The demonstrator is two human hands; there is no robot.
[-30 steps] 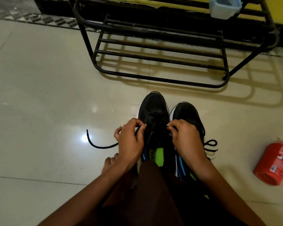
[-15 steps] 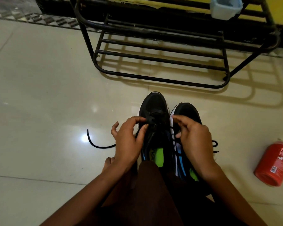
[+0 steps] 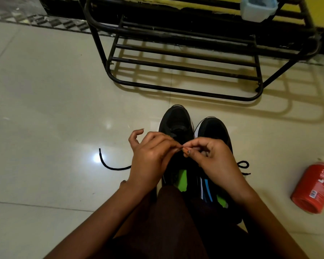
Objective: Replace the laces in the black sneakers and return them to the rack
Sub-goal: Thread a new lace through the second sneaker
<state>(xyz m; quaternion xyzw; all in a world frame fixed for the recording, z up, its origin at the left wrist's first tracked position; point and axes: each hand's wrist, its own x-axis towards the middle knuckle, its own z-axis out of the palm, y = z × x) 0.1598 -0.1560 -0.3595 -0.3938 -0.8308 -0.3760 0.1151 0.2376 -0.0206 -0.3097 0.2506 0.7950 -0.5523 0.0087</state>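
Two black sneakers stand side by side on the floor, toes toward the rack: the left sneaker (image 3: pixel 177 120) and the right sneaker (image 3: pixel 212 128). Both show green insoles. My left hand (image 3: pixel 150 156) and my right hand (image 3: pixel 211 157) meet above the left sneaker, fingertips pinched together at one spot, apparently on a thin lace end that I can barely see. A black lace (image 3: pixel 108 164) trails left on the floor from under my left hand. Another lace loop (image 3: pixel 243 165) lies right of the right sneaker.
The black metal shoe rack (image 3: pixel 185 90) stands just beyond the sneakers, its lower bars bare. A pale blue container (image 3: pixel 258 8) sits on its upper shelf. A red bottle (image 3: pixel 314 189) lies on the tiled floor at the right. My knee fills the bottom centre.
Both hands lifted off the sneakers and came together, fingertips meeting over the left sneaker. The lace on the floor stays where it was.
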